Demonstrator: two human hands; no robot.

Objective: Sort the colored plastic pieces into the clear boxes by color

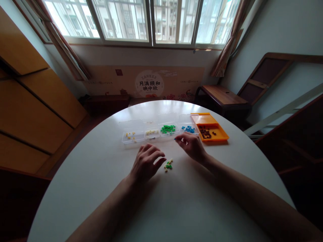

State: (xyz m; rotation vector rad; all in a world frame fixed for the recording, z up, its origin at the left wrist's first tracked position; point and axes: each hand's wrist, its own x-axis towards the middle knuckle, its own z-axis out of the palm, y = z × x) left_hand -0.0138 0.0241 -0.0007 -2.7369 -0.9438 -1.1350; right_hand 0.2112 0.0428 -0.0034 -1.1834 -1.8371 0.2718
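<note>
Several tiny beads [168, 165] on the counter [101, 174] look light, hard and prone to rolling; pinching one at its sides suits best. The left hand [146, 164] rests curled and empty just beside them, while the right hand [190, 144] pinches something too small to make out.

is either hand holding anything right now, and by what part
The right hand pinches something tiny at its fingertips by the clear boxes; it is too small to identify. The left hand holds nothing, fingers beside the loose beads.
</note>
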